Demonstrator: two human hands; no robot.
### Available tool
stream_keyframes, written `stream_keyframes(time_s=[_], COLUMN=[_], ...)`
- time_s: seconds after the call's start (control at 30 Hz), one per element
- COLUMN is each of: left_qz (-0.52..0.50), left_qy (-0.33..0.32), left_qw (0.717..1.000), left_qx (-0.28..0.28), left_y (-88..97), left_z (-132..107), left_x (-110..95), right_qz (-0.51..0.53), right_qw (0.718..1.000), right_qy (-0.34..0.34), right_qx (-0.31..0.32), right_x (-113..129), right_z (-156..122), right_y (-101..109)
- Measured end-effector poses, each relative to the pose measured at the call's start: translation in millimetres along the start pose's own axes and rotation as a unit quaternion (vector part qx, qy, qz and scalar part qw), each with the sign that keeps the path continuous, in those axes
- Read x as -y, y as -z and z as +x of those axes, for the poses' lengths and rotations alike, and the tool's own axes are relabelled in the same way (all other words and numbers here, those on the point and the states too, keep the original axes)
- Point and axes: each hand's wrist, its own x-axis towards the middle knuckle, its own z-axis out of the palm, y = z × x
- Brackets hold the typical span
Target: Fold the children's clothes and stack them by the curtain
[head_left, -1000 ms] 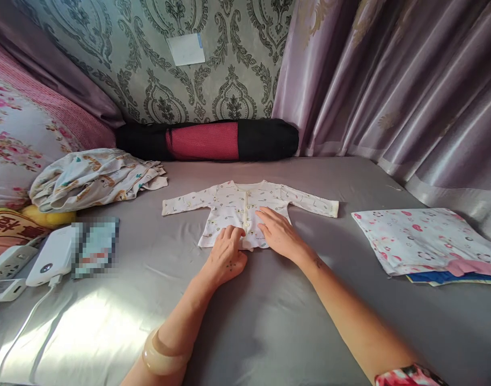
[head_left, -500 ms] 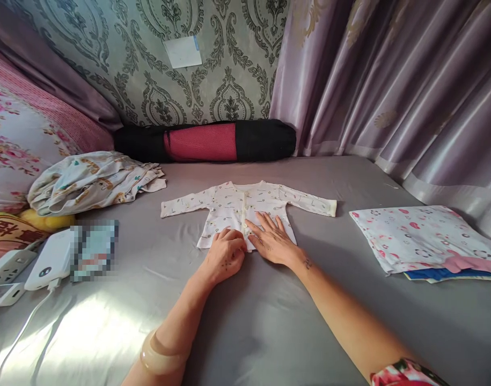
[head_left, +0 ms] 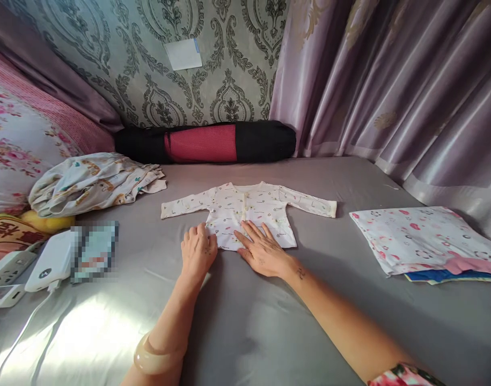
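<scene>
A small white baby shirt [head_left: 265, 206] with a scattered print and a pale buttoned placket lies spread on the grey bed sheet, sleeves out to both sides. My left hand [head_left: 198, 249] is closed at its lower left hem, knuckles up. A pale bit of cloth edge shows under that wrist, so the fingers appear to grip the front panel; the fingertips are hidden. Flat on the lower middle of the shirt lies my right hand [head_left: 263, 249], fingers stretched and slightly spread, covering part of the hem.
A folded printed cloth [head_left: 418, 236] lies at the right. On the left are a crumpled cloth [head_left: 92, 182], a white power bank [head_left: 52, 260] with a cable and a power strip [head_left: 12, 268]. A black and red long bag [head_left: 205, 142] lines the wall.
My left hand has moved left from the bottom of the placket to the left hem. My right hand has slid slightly down and left, staying flat on the shirt.
</scene>
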Motion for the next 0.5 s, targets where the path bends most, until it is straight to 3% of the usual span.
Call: stream_keyframes(time_s=[0.1,0.27,0.5], left_qz=[-0.047,-0.148,-0.178], left_qy=[0.027,0.108,0.085], left_qw=[0.998,0.979,0.973], left_qx=[0.028,0.086,0.124], left_y=[1.6,13.6,27.5], left_z=[4,12,17], left_x=[7,11,12], right_qz=[0.019,-0.061,-0.083], right_qw=[1.000,0.985,0.982], right_qy=[-0.020,-0.129,-0.164], right_qx=[-0.008,-0.100,-0.051], right_x=[-7,-33,-46], right_z=[3,6,2], right_y=[9,12,2])
